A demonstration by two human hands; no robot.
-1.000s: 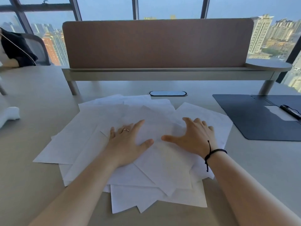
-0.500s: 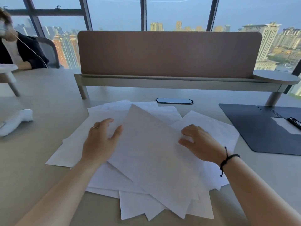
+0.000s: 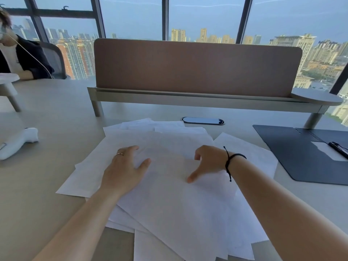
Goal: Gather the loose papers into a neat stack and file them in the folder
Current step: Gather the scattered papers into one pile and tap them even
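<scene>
papers (image 3: 169,194): loose white sheets fanned in an untidy pile mid-surface, right in front of the person; edges at mixed angles, not squared
top sheet (image 3: 178,185): largest one showing; skewed, long axis runs far-left to near-right, near corner pointing at the near edge of the surface
left hand (image 3: 125,170): palm down on the left part of the pile, fingers spread and slightly bent, thumb out to the right; ring on one finger; pressing, not gripping
right hand (image 3: 207,162): on the top sheet near its right side; fingers curled under, thumb stretched down-left with its tip on the paper; cannot tell if a sheet edge is pinched
folder (image 3: 301,157): dark, lying open flat at the right of the surface, well apart from the pile; a pen (image 3: 339,149) and a white sheet lie inside it
surface (image 3: 56,119): pale desk; brown divider screen (image 3: 197,68) along the far side; white object (image 3: 17,142) far left
</scene>
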